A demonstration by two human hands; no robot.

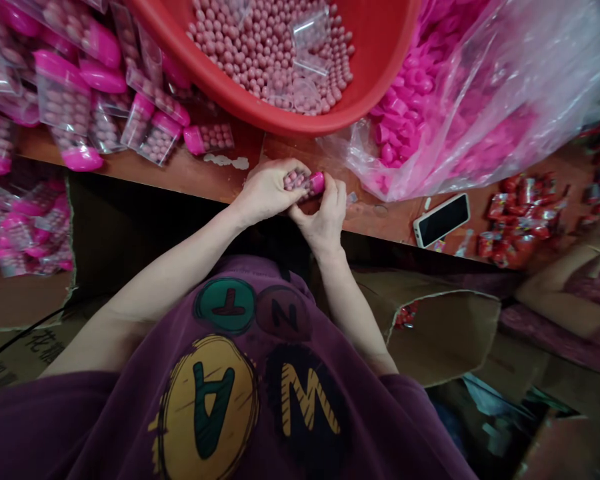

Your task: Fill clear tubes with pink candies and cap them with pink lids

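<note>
Both my hands meet at the table's front edge around a small clear tube (303, 183) filled with pink beads and tipped with a hot-pink cap. My left hand (266, 193) wraps its bead-filled end, while the fingers of my right hand (323, 212) pinch the capped end. Just beyond them, a similar capped pack (209, 138) lies on the wooden table (180, 172). Many more capped packs (63, 93) are heaped at the far left. A red plastic basin (300, 125) holds loose pink beads (260, 60) and several clear pieces.
A clear bag of hot-pink caps (405, 113) lies to the right of the basin. Past it are a smartphone (443, 220) and red packets (515, 223). Below the table edge are cardboard box flaps (445, 333) and, at the left, more packs (25, 230).
</note>
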